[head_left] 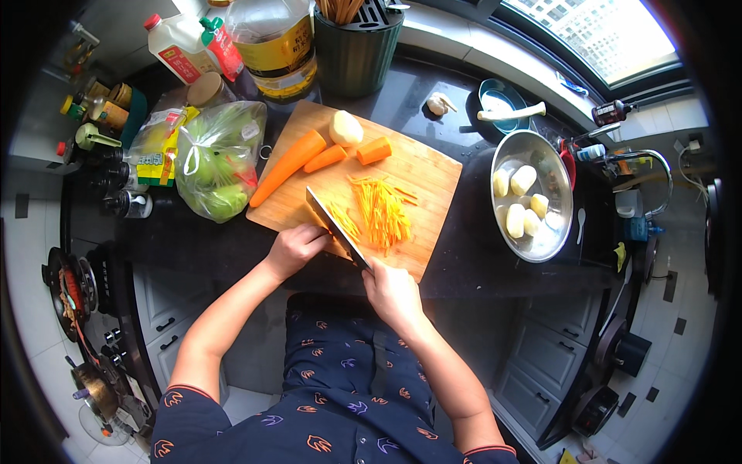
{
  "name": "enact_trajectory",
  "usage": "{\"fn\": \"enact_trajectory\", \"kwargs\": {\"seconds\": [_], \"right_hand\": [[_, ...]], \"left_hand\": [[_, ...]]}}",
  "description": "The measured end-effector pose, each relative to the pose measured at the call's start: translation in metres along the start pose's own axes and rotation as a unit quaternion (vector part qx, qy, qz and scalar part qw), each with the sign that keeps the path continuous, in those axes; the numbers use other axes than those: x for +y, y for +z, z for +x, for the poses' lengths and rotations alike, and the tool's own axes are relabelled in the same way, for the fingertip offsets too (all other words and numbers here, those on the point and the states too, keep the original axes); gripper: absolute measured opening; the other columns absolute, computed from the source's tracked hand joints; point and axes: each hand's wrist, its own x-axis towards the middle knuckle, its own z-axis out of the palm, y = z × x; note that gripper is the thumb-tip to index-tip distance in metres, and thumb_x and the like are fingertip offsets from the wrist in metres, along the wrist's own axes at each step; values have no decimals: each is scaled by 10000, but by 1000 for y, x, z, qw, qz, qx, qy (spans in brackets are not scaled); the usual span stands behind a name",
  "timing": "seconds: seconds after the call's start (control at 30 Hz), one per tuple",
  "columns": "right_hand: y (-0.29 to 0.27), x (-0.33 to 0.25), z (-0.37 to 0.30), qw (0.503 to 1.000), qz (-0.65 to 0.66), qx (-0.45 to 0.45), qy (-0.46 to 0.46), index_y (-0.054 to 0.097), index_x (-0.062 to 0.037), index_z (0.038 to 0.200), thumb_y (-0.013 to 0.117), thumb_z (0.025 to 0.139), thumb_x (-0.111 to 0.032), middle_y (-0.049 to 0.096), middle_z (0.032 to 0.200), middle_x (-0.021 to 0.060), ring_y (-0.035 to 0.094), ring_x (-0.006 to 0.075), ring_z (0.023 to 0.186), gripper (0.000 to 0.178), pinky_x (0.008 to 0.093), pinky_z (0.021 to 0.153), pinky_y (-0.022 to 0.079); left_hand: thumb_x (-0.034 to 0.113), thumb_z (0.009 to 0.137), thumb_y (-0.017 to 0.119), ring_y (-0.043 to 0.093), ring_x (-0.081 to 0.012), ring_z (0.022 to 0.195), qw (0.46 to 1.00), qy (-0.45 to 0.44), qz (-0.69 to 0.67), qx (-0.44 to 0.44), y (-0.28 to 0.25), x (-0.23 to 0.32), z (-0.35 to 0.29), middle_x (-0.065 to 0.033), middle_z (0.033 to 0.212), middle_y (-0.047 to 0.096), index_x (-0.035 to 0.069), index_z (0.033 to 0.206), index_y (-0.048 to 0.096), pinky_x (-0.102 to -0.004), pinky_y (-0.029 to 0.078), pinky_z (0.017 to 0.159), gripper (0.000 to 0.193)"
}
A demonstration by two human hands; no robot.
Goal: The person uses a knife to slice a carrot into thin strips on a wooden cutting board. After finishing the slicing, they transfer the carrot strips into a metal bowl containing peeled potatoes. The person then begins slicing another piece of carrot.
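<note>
The wooden board (435, 176) bears thin carrot shreds (386, 213) beside a knife (337, 229).

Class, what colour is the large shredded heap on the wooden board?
Orange: the large shredded carrot heap, best in the head view.

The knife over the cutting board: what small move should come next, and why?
Probably draw the left hand back slightly before another cut: it sits close beside the blade of the knife, which the right hand holds, with carrot shreds lying on the blade's other side.
</note>
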Motion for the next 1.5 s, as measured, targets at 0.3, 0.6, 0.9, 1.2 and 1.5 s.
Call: {"fn": "enact_trajectory", "kwargs": {"seconds": [0.3, 0.6, 0.9, 1.2, 1.5], "right_hand": [[22, -5, 19, 1000, -7, 30, 1, 645, -84, 1014, 596, 959, -198, 674, 717, 246, 686, 447, 688, 136, 551, 649, 558], [16, 12, 4, 999, 28, 35, -13, 638, -65, 973, 619, 944, -195, 664, 719, 248, 677, 452, 706, 135, 545, 658, 555], [7, 8, -1, 999, 20, 23, -9, 634, -63, 963, 620, 940, -184, 669, 722, 243, 679, 445, 702, 124, 543, 662, 555], [4, 5, 1, 1000, 8, 11, -10, 632, -60, 959, 619, 940, -179, 671, 723, 243, 680, 447, 703, 121, 540, 662, 558], [4, 1, -1, 1000, -5, 17, -12, 627, -67, 961, 609, 946, -172, 666, 704, 234, 678, 443, 678, 108, 538, 631, 558]], "left_hand": [[91, 749, 698, 715, -208, 795, 1000, -3, -12, 6, -1, 0, 3, -44, 951, 720, 86, 921, 717, -308, 598, 673, 173], [82, 775, 713, 720, -243, 838, 1000, 2, -24, 5, -1, 1, -3, -66, 951, 717, 63, 938, 727, -334, 603, 693, 165], [85, 766, 682, 715, -224, 864, 1000, 14, -10, 13, 0, 0, -5, -55, 977, 706, 75, 982, 725, -307, 596, 715, 220], [84, 769, 685, 716, -219, 847, 1000, 17, -11, 15, 1, -2, -6, -54, 972, 708, 78, 983, 729, -306, 597, 708, 219], [82, 772, 688, 715, -212, 822, 1000, 17, -11, 16, 1, -2, -6, -50, 969, 711, 80, 986, 733, -301, 594, 694, 219]]}}
